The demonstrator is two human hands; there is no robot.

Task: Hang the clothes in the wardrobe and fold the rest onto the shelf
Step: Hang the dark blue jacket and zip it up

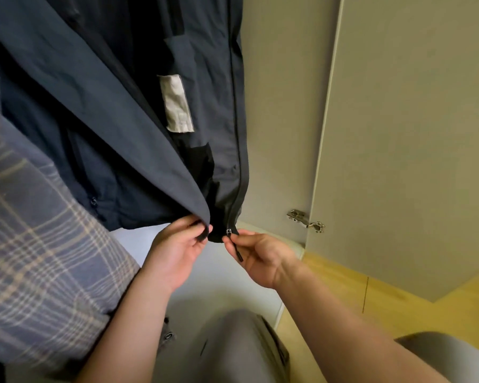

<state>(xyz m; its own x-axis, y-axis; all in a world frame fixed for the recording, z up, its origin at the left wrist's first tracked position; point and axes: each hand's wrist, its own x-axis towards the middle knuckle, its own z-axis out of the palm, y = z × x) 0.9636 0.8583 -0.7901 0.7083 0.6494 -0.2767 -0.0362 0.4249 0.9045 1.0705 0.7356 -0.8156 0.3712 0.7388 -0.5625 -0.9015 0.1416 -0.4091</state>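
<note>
1. A dark navy jacket hangs in the open wardrobe and fills the upper left of the view, its front open so the inside lining shows.
2. A white label is sewn on the inside (its print is too blurred to read).
3. The left hand pinches the bottom corner of the jacket's near front panel, fingers curled with the hem edge between thumb and fingertips.
4. The right hand pinches the zip at the foot of the far panel. Thumb and forefinger close just under the metal slider, and the black zip pull hangs down past the fingers.
5. The two hands sit near each other at the hem but do not touch, and the two panel ends are just apart.
6. The zip track runs up the far panel's edge.
7. A blue plaid shirt hangs to the left, just beside the jacket.
8. To the right stands the pale wardrobe door, swung open, with a metal hinge at its inner edge.
9. Below lies a light wooden floor.
</note>
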